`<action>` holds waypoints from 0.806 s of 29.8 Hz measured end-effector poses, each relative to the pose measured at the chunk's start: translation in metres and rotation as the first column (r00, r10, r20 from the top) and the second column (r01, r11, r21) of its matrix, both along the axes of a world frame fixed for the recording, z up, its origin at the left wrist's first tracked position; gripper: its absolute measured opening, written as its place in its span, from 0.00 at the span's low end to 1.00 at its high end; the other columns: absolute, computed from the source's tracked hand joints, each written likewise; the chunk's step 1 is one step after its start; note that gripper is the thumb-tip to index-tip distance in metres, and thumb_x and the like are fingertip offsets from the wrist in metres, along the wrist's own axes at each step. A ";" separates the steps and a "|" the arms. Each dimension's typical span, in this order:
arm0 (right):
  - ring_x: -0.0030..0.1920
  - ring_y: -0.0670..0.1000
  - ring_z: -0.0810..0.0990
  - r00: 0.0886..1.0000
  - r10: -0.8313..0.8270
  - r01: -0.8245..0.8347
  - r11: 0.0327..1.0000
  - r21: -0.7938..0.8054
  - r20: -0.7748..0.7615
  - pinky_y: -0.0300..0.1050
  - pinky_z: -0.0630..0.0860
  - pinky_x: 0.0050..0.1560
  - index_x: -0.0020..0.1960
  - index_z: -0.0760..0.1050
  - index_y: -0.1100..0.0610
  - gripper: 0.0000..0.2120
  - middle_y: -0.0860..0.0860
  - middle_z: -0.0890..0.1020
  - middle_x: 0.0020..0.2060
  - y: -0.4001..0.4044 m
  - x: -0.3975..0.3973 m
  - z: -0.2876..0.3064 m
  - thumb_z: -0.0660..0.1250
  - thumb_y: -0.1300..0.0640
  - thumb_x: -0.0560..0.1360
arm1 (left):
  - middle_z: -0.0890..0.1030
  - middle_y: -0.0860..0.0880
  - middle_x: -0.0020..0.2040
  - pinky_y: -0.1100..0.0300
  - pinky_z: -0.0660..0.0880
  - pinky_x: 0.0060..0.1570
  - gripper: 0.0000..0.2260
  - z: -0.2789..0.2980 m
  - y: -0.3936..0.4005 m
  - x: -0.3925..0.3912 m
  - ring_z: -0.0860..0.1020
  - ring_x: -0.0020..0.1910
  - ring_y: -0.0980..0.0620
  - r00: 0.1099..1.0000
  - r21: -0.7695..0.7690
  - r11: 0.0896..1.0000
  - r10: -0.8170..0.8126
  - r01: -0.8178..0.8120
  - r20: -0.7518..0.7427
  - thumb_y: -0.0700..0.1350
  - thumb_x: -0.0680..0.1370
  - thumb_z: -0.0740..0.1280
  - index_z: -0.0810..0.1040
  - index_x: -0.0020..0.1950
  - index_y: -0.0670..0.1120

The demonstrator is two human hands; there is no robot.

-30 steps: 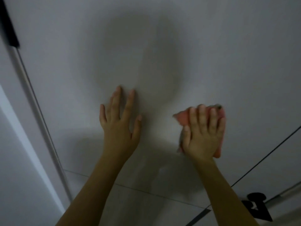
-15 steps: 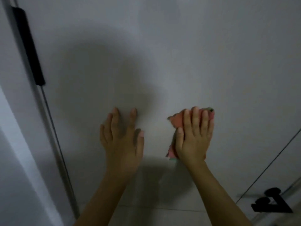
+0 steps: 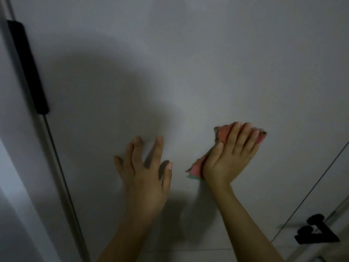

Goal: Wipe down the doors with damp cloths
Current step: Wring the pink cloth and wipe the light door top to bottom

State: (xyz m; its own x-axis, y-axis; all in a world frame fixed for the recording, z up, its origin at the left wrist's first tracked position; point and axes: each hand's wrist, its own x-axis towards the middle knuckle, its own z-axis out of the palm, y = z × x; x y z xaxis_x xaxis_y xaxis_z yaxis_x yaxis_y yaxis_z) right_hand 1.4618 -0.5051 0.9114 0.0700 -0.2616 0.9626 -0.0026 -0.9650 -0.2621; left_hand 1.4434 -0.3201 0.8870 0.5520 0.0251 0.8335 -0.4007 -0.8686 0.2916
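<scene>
Mid-frame, my right hand [image 3: 231, 155] presses the pink cloth [image 3: 196, 167] flat against the door [image 3: 188, 63]; my left hand [image 3: 146, 176], released, seemingly rests on it.

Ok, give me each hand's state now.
Left hand: open, flat on the door.
Right hand: open, pressing the pink cloth against it.
</scene>
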 end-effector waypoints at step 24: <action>0.77 0.54 0.47 0.966 0.014 -0.154 0.832 -0.533 -0.258 0.55 0.46 0.74 0.77 0.51 0.52 0.28 0.51 0.51 0.77 0.114 0.008 -0.040 0.53 0.51 0.79 | 0.49 0.34 0.75 0.40 0.52 0.73 0.31 -0.040 0.159 0.020 0.49 0.75 0.37 0.995 -0.162 0.982 0.098 -0.098 -0.010 0.45 0.78 0.63 0.52 0.76 0.38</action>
State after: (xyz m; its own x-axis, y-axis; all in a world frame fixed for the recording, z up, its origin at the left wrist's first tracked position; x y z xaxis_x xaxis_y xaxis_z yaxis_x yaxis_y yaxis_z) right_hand 1.4697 -0.3911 0.8711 0.3073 0.3171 0.8972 0.0919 -0.9483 0.3037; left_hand 1.4639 -0.1612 0.8469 0.5422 0.2136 0.8127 -0.3150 -0.8450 0.4322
